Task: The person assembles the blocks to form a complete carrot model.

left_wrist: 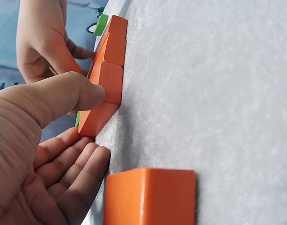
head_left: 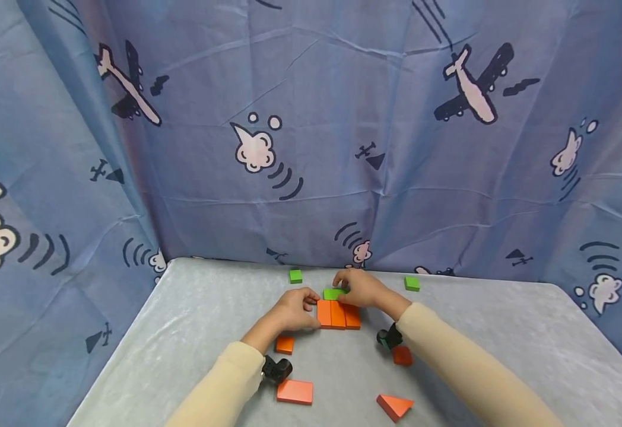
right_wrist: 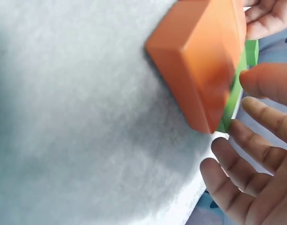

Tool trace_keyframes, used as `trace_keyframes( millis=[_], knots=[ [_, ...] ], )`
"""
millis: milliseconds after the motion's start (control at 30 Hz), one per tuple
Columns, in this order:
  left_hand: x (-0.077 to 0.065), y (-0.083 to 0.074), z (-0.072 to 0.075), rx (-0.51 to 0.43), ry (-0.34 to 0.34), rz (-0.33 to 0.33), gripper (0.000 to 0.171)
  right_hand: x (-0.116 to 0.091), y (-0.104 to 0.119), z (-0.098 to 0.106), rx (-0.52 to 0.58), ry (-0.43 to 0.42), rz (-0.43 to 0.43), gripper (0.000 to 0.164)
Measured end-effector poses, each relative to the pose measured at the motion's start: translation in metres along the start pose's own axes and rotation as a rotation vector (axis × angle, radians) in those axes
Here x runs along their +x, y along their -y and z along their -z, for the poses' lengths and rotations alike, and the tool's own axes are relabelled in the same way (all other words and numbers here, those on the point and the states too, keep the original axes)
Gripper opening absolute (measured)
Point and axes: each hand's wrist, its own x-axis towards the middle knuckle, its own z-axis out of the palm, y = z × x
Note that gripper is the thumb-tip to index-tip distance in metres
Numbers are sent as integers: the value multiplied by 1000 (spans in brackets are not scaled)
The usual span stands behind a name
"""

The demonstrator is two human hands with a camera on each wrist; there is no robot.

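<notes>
Three orange rectangular blocks (head_left: 338,314) lie side by side, touching, in the middle of the table. Against their far ends sits a green block (head_left: 332,294), partly covered by my right hand (head_left: 361,288). That hand's thumb is at the green block where it meets the orange ones, and its other fingers spread loosely beyond. My left hand (head_left: 292,309) is at the left side of the row. In the left wrist view, the left thumb (left_wrist: 89,93) rests at the corner of the nearest orange block (left_wrist: 110,82), and the relaxed fingertips lie beside its side face.
Small green blocks (head_left: 295,276) stand at the back left and back right (head_left: 412,283). Nearer lie a small orange block (head_left: 284,345), a coral rectangular block (head_left: 294,392), a red block (head_left: 402,356) and a red-orange triangular block (head_left: 394,407). A patterned blue curtain (head_left: 311,118) hangs behind the table.
</notes>
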Motion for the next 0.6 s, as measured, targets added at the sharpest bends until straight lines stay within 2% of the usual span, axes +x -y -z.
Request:
trace_keyframes(
  millis=[167,333,433,600],
  knots=[
    [1,0,-5,11,-2,-22,52,-14,-5,4,-7,10,-27,35],
    [1,-1,-3,1,-4,-14,52,-28,-8,8,12,10,-46,42],
    [1,0,-1,-6,-2,-10,53,-34,-9,9,26,13,-61,42],
    [0,1,0,-22,5,4,54,-42,-13,9,20,28,-27,38]
  ],
)
